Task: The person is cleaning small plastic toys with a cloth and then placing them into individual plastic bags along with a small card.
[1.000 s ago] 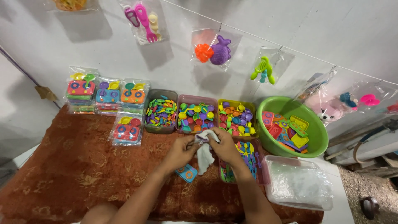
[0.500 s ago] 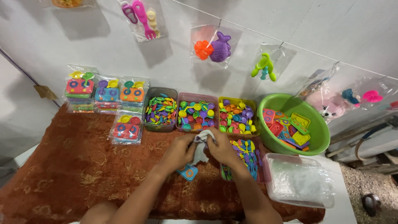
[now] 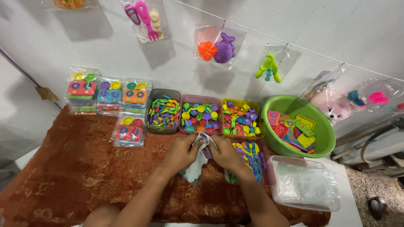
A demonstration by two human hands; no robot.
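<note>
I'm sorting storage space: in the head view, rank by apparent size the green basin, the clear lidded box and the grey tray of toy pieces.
1. green basin
2. clear lidded box, close behind, but nearer the camera, so unsure
3. grey tray, clearly smallest

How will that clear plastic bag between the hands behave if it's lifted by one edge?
The clear plastic bag is crumpled and hangs between the left hand and right hand, so it is probably floppy and light. Its glossy film may slip.

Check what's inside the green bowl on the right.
The green bowl holds flat plastic toy pieces in red, yellow, blue and green, piled loosely. Whatever lies beneath that pile, and the bowl's bottom, is covered.
</note>
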